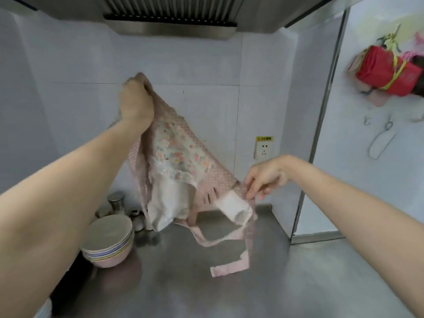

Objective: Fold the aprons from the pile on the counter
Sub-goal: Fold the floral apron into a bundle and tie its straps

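My left hand (137,101) grips the floral apron (176,157) high; my right hand (263,177) pinches its lower corner; still spreading it, I judge; next, lay it flat on the steel counter (229,290).

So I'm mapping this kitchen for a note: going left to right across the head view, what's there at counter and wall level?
Stack of bowls → left hand → apron → right hand → wall socket → red bundle hanging on the wall.

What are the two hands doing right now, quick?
Left hand: closed, gripping the top of the pink apron, held up high.
Right hand: closed, pinching the apron's lower edge.
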{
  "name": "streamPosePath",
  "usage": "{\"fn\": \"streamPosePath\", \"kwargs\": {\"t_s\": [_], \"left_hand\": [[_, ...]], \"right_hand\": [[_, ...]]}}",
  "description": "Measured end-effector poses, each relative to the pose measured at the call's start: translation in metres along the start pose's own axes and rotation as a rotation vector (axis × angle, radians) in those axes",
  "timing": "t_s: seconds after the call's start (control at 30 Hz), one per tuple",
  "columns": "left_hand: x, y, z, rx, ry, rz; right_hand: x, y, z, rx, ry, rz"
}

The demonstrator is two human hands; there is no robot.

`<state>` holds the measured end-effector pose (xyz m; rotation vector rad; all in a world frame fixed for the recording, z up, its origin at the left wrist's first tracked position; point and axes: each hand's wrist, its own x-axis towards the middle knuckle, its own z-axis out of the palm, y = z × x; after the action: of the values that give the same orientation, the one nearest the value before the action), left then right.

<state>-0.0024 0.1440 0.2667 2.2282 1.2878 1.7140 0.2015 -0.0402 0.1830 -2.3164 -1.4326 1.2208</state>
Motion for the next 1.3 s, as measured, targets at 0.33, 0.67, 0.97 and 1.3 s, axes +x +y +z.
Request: {"fn": "streamPosePath", "kwargs": {"t_s": [0.33,0.67,0.97,1.3], "left_hand": [[-0.027,-0.030,0.021,0.480,-0.555,0.079],[-0.135,0.002,0.035,-0.320,-1.886,-0.384],[-0.297,-0.129,0.103,0.157,-1.901,-0.681],[-0.332,-0.183,0.100,0.593,-1.764,-0.660]], "right_hand": [[-0.009,0.011,-0.081,0.164,1.383,-0.061],[0.002,-0.035,-0.111,-0.007,1.637,-0.496],[0.242,-0.012,0.009,-0.247,0.692,-0.136],[0.305,-0.027,0.114,-0.592,0.004,-0.363]]}}
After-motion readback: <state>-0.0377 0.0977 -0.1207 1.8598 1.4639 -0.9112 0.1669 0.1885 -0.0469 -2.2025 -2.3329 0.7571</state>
